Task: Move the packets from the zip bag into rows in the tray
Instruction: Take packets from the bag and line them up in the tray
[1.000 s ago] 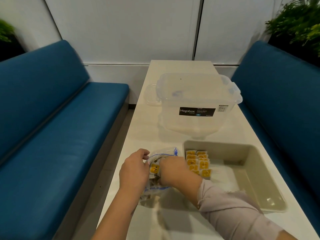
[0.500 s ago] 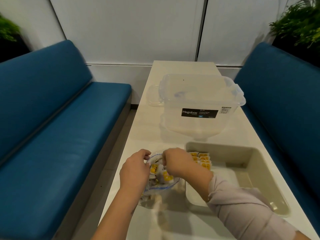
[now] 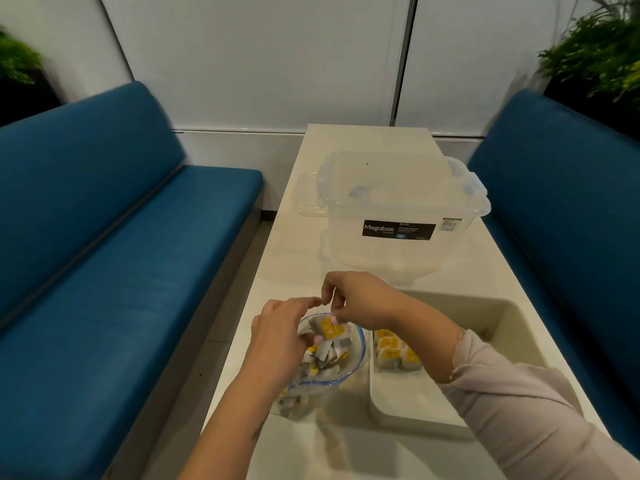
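Observation:
A clear zip bag [image 3: 349, 370] with a blue seal stands open on the white table, holding several yellow-and-grey packets. My left hand [image 3: 277, 337] grips the bag's left rim and keeps its mouth wide. My right hand [image 3: 360, 301] hovers just above the mouth and pinches one yellow packet [image 3: 332, 328] by its upper edge. To the right lies a beige tray [image 3: 502, 327]. Several packets [image 3: 394, 349] lie in rows at its near-left corner.
A clear lidded storage box [image 3: 401, 209] labelled Megabox stands on the table behind the tray, with another clear lid [image 3: 308, 197] at its left. Blue benches [image 3: 104, 258] flank the table on both sides. Plants sit in the far corners.
My right hand has come up out of the bag with one packet pinched in its fingers. The left hand has stayed on the bag's rim.

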A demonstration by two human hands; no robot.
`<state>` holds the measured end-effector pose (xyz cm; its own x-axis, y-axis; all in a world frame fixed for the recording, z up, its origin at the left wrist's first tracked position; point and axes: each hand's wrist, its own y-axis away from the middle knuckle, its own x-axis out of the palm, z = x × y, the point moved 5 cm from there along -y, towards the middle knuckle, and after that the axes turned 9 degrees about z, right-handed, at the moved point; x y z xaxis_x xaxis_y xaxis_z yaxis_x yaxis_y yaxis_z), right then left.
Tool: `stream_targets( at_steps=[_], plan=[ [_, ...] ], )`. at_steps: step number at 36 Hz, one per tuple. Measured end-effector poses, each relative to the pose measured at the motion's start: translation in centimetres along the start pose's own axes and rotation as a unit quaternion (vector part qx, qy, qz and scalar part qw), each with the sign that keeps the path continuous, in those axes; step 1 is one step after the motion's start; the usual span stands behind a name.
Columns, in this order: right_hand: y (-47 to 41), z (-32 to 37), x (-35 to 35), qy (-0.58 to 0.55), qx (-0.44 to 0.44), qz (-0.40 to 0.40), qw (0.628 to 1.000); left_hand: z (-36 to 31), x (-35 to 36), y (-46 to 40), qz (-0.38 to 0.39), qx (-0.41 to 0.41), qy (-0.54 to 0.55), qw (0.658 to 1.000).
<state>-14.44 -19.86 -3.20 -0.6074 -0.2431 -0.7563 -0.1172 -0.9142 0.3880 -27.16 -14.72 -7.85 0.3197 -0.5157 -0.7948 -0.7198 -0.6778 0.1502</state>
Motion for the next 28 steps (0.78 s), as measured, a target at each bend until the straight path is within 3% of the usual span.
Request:
stream_targets(
  at_steps=[6,10,14,21,25,28],
  plan=[
    [0.6,1.5,-1.2,0.031,-0.049,-0.026,0.998,-0.2,0.0,0.0,0.051,-0.014,0.021,0.998],
    [0.5,0.9,-1.3,-0.007,-0.037,-0.06,0.997,-0.2,-0.8,0.2,0.011,0.006,0.006,1.0],
    [-0.2,-1.1,-0.7,-0.022,0.045,-0.114,0.992,0.1,-1.6,1.0,-0.043,0.003,0.075,0.996],
    [-1.6,-1.6,3.4,0.103,0.083,-0.034,0.991,2.0,-1.3,1.2,-0.062,-0.019,0.226,0.972],
    [-2.6,-1.7,5.8,0.185,0.104,-0.028,0.977,2.0,-0.9,1.4,-0.057,-0.019,0.253,0.966],
    [-3.3,-1.9,7.1,0.187,0.129,-0.018,0.974,2.2,-0.8,1.3,-0.059,-0.023,0.256,0.965]
  ],
)
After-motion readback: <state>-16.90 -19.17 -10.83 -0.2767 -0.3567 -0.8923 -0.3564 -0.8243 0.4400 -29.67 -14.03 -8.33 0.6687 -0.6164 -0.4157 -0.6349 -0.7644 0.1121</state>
